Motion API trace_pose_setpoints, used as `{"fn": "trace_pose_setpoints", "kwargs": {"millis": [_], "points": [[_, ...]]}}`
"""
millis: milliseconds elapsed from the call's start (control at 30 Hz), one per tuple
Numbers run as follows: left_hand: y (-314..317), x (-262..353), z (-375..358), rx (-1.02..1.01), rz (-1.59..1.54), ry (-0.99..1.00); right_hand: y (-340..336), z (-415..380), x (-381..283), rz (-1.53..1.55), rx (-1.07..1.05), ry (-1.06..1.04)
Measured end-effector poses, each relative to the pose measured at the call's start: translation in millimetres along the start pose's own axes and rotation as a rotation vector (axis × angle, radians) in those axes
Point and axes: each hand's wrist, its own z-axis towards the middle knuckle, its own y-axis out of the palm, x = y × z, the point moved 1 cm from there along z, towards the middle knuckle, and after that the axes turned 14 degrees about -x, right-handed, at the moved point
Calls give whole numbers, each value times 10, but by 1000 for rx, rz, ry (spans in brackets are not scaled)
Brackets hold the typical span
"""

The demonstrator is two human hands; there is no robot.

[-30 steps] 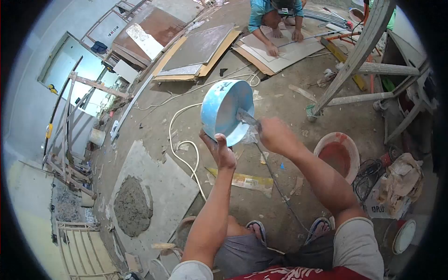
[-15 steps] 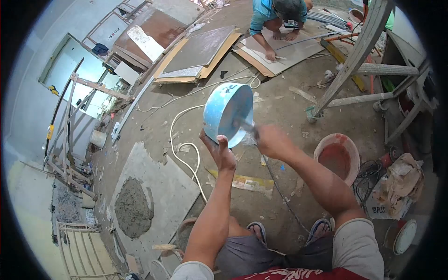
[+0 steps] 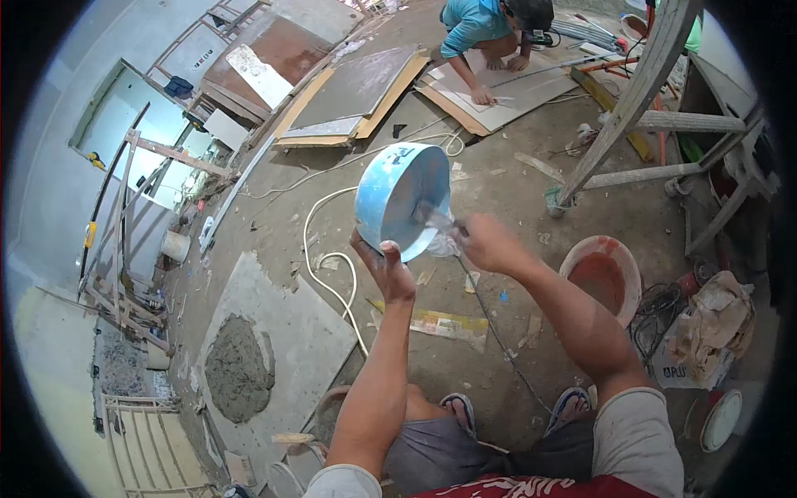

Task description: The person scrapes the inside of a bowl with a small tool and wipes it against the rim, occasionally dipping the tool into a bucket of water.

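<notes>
Dusty concrete floor [image 3: 515,191] is stretching below; left hand [image 3: 384,270] is gripping the tilted blue bowl [image 3: 402,199], right hand [image 3: 486,242] fingers clamping a blurred scraper [image 3: 438,218] inside it.

You are squatting on a dusty floor [image 3: 498,166]. A white cable [image 3: 320,249], a board [image 3: 290,332] with a cement pile [image 3: 239,367], and a red bucket [image 3: 599,274] are lying on it.

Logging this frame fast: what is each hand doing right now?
Left hand: closed on the rim of the blue bowl, holding it tilted.
Right hand: closed on a scraper reaching into the bowl.
</notes>
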Motion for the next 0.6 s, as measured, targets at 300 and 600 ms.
{"fn": "trace_pose_setpoints", "kwargs": {"millis": [300,600], "points": [[65,119,1,5,37,20,25,-6,-80,-21,-18,-73],[115,125,-41,2,58,-6,10,-5,137,-192,338,45]]}}
